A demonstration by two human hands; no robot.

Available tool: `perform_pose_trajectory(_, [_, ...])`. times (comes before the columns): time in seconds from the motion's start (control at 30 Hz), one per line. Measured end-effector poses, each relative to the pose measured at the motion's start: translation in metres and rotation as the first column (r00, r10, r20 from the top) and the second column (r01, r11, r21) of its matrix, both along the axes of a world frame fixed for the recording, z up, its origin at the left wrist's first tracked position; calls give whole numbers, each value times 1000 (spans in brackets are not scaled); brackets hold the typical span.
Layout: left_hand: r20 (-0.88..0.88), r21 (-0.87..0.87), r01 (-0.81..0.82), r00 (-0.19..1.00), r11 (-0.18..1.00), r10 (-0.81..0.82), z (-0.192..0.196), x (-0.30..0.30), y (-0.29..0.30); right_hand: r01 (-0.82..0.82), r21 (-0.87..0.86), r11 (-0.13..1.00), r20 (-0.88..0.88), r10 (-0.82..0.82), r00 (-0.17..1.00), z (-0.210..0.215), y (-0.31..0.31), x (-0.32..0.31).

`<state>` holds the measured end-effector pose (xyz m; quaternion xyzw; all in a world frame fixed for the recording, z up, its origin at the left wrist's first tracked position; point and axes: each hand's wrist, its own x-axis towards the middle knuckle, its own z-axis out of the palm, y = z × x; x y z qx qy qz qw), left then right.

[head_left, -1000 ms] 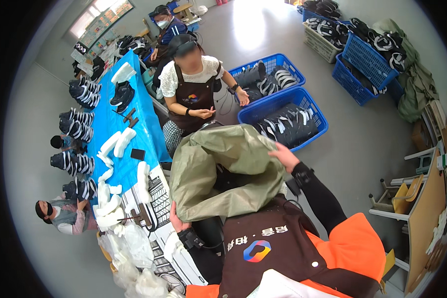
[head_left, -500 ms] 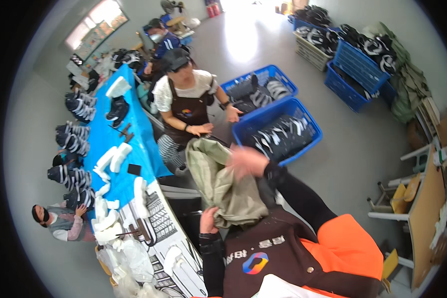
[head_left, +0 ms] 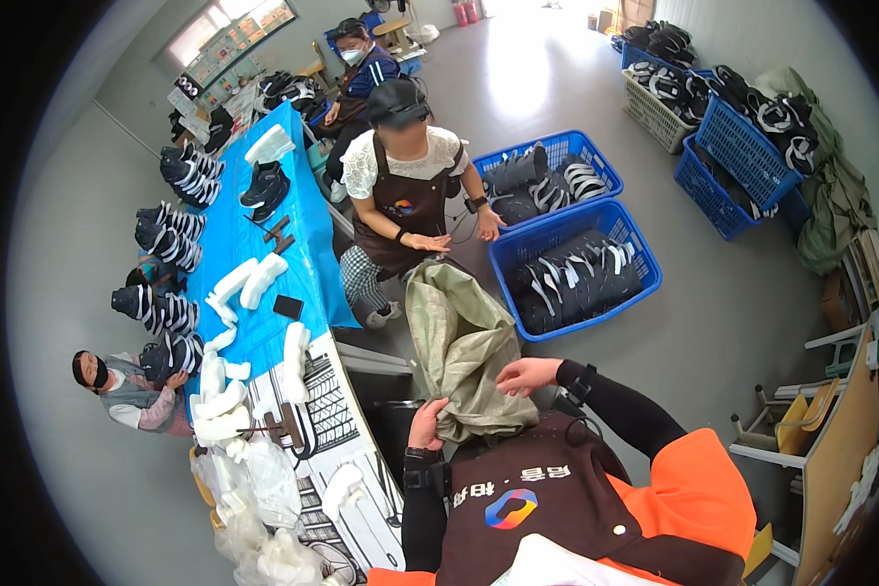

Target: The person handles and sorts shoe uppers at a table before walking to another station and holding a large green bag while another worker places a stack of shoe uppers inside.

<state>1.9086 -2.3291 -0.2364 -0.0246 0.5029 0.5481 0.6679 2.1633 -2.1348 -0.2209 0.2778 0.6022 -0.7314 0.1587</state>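
A large pale green woven sack [head_left: 464, 342] lies bunched between me and the person opposite, its folds resting against my lap. My left hand [head_left: 427, 425] is closed on a gathered edge at the sack's lower left. My right hand [head_left: 529, 375] is at the sack's right side, fingers loosely bent and reaching toward the cloth. I see nothing held in it, and whether its fingertips touch the cloth is unclear. Across the sack sits a person in a dark apron [head_left: 405, 195], both hands spread near its far end. The sack's inside is hidden.
To my left runs a table with a blue cover [head_left: 234, 234], bearing white padded pieces [head_left: 261, 281], a black shoe [head_left: 265, 188] and a phone [head_left: 288, 307]. Blue crates [head_left: 574, 330] of dark pieces stand front right. More loaded crates [head_left: 718, 190] line the right wall. Other people sit beyond the table.
My right hand has come down and back from above the sack to its right side. The opposite person's hands have turned and spread. My view has shifted slightly.
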Motion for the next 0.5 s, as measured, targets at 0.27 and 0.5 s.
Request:
perform_pose_trajectory(0.27, [59,-3,16,998,1000,-16,-10,-3,9,-58,12,998,-90,58,994,10,-4,-11])
perform_pose_trajectory(0.5, [57,-5,7,998,1000,-7,-11,-4,8,26,-35,999,-54,-28,998,-8,5,2])
